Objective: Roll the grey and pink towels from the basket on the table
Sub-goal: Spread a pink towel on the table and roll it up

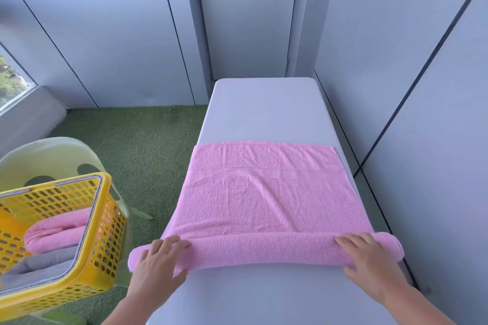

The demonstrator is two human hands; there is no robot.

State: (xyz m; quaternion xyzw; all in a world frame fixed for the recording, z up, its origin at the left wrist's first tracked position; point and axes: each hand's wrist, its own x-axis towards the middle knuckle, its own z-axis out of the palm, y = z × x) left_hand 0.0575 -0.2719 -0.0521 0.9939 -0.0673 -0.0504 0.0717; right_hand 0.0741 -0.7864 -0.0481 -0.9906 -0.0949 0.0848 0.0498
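Lying across the grey desk (264, 108), the pink towel (266, 200) is spread flat at its far end and wound into a thick roll at its near end. The left hand (158, 261) grips the roll near its left end, fingers curved over the top and thumb on the near side. The right hand (367, 256) holds it the same way near the right end. Left of the desk, a yellow basket (111, 232) sits on a translucent chair (52, 150), holding a second pink roll (58, 232) above a grey towel (45, 264).
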